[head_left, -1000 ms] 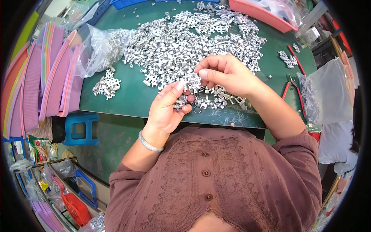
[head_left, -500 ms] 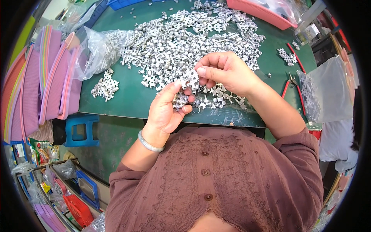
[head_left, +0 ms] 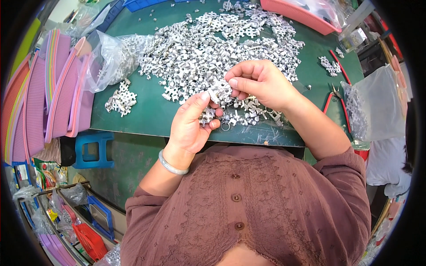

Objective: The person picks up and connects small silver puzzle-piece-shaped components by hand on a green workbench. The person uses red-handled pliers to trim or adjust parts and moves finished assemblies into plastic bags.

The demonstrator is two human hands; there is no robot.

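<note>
Over the near part of the green table (head_left: 148,116), my left hand (head_left: 188,122) is closed round several small silver metal pieces (head_left: 207,116) at its palm and fingers. Its thumb presses against the lower left side of a notched silver metal piece (head_left: 219,92). My right hand (head_left: 262,86) pinches the upper right of that same piece between thumb and fingers. Behind both hands spreads a large pile of small silver metal pieces (head_left: 213,48), some knobbed like puzzle pieces. More loose pieces and a small ring (head_left: 225,127) lie just below my hands. The fingers partly hide the held piece's outline.
At left, a clear bag (head_left: 111,62) of pieces adjoins a small cluster (head_left: 122,98) and stacked purple baskets (head_left: 57,88). Red-handled pliers (head_left: 337,99) and another bag (head_left: 377,106) lie at right. A pink basket (head_left: 301,17) stands at the back; a blue stool (head_left: 94,150) is below left.
The notched piece between my hands has turned and tilted slightly. Both hands keep nearly the same place and grip.
</note>
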